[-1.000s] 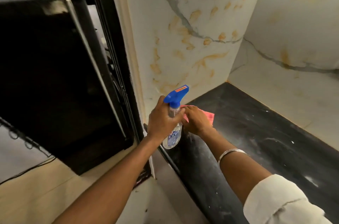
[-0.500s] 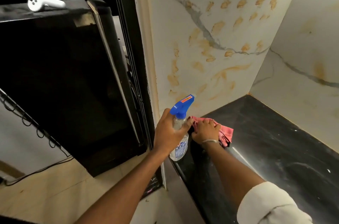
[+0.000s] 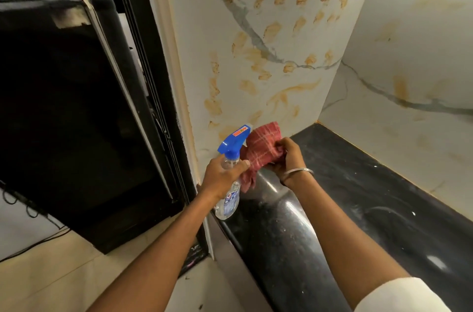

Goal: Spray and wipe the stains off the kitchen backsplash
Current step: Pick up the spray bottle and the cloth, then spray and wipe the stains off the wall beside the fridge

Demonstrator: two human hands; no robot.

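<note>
Well, the left hand (image 3: 225,176) is wrapped round the neck of the spray bottle (image 3: 229,205), just under its blue trigger head, with the nozzle turned toward the backsplash (image 3: 204,30). The bottle looks like light, clear plastic, likely slick if wet, so the neck seems the sensible place to hold it. The right hand (image 3: 288,158) bunches a red checked cloth (image 3: 263,148) in its curled fingers, above the front edge of the black worktop (image 3: 358,196) and just beside the bottle's head. The cloth is soft and floppy, and a tail hangs loose beside the left thumb, so I'd wad it tighter before wiping. Orange stains (image 3: 271,30) spread over the left wall panel, from near the worktop to well above both hands, with fainter ones on the right panel. Room is tight on the left, where a black appliance (image 3: 64,107) stands close to the wall's edge, and the two panels meet in a corner.
</note>
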